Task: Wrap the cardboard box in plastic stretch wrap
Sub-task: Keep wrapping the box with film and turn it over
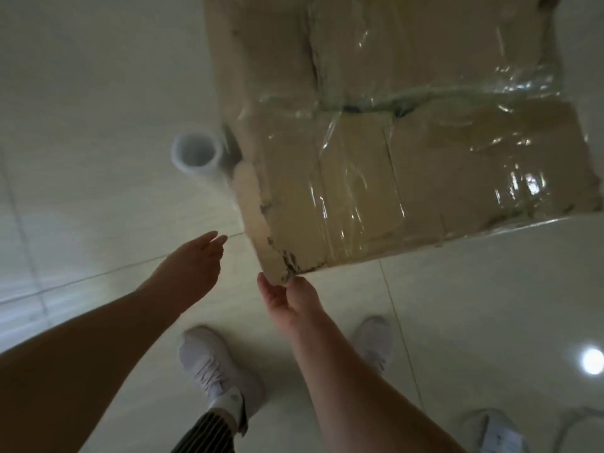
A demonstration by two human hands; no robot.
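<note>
A large cardboard box (385, 132) stands on the tiled floor, its top and sides covered in shiny clear stretch wrap. A roll of stretch wrap (196, 153) stands on end at the box's left side, blurred, with film running from it to the box edge. My right hand (287, 297) pinches the torn near corner of the box between thumb and fingers. My left hand (196, 263) hovers left of that corner, fingers together and extended, holding nothing.
Glossy pale floor tiles (98, 93) lie all around. My two white sneakers (212, 361) stand just below the box. Another white shoe (490, 429) shows at the bottom right. A lamp reflection (592, 360) glares on the floor at right.
</note>
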